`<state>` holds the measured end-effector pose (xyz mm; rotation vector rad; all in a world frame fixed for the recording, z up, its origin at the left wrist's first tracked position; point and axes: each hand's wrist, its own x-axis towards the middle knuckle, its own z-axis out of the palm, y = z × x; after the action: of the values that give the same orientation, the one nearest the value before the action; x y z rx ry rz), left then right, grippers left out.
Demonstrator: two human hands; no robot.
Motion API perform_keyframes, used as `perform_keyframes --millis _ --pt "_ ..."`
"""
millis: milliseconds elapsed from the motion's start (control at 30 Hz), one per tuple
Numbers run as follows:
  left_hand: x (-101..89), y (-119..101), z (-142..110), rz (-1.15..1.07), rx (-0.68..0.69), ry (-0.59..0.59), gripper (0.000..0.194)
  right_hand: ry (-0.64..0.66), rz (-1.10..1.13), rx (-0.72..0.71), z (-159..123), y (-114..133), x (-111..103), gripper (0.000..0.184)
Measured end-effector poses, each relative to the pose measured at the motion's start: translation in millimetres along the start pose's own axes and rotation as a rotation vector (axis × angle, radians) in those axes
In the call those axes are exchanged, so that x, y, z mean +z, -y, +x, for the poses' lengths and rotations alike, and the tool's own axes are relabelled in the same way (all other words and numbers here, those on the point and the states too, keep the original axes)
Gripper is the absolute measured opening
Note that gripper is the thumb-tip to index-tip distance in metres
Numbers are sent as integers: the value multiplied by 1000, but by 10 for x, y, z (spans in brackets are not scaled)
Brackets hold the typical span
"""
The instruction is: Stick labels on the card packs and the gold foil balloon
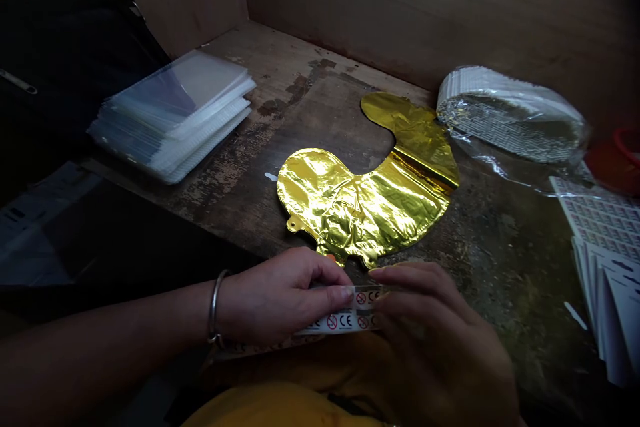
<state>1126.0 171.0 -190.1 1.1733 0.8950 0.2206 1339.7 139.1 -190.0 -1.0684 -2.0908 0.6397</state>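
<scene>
My left hand, with a metal bangle at the wrist, pinches a white sticker strip between thumb and fingers. The strip bears printed CE marks and red crossed-out symbols, and part of it trails under the hand. My right hand closes over the strip's right end, its fingertips hiding that edge; part of this hand is blurred and dark. Just beyond both hands lies a flat, shiny gold foil balloon, curved in shape and creased across its right part. Small tabs stick out along its near edge.
On the worn wooden table, a stack of clear plastic sleeves sits left. A plastic-wrapped white bundle lies back right. Printed sheets and a red object are at the right. A dark bag is far left.
</scene>
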Motion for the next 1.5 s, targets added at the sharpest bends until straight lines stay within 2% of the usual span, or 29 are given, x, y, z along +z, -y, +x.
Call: perform_keyframes --millis 67,133,200,267,333,467,533,600,667,733,800,867,1067,1200,1333,1500 --pt "4 -4 1 3 -7 3 26 12 139 253 17 0 -29 22" --pt "8 -2 -1 2 -7 8 27 111 341 519 43 -6 -47 26" --pt "4 6 -7 -5 6 8 28 196 554 710 66 -10 -48 23" --pt "-12 17 -10 -41 6 40 26 165 674 806 80 -4 -32 18" --pt "-35 31 -7 -76 -25 81 25 105 696 831 91 9 -5 17" --pt "-54 65 16 -143 -80 76 22 99 631 792 108 40 27 15" --pt "-43 77 23 -196 -71 69 18 101 498 702 102 52 15 10" --pt "-24 81 22 -219 -69 74 16 12 217 494 88 63 -15 4" --pt "-2 80 16 -217 -77 65 16 -86 -97 212 75 80 -47 11" --pt "23 81 10 -211 -93 40 18 -72 -275 -13 71 103 -66 17" --pt "45 87 8 -205 -102 4 21 7 -310 -115 77 123 -64 19" --pt "59 93 9 -193 -98 -16 22 55 -303 -124 85 133 -49 21" --pt "49 73 -2 -113 -16 5 20 143 -204 -8 84 132 -28 22" --pt "60 39 -34 1 11 -4 22 141 -159 22 97 149 -20 16" --pt "102 19 -69 114 48 -63 22 147 -131 26 132 174 2 13" --pt "141 26 -81 127 33 -96 21 142 -132 18 155 192 35 11"
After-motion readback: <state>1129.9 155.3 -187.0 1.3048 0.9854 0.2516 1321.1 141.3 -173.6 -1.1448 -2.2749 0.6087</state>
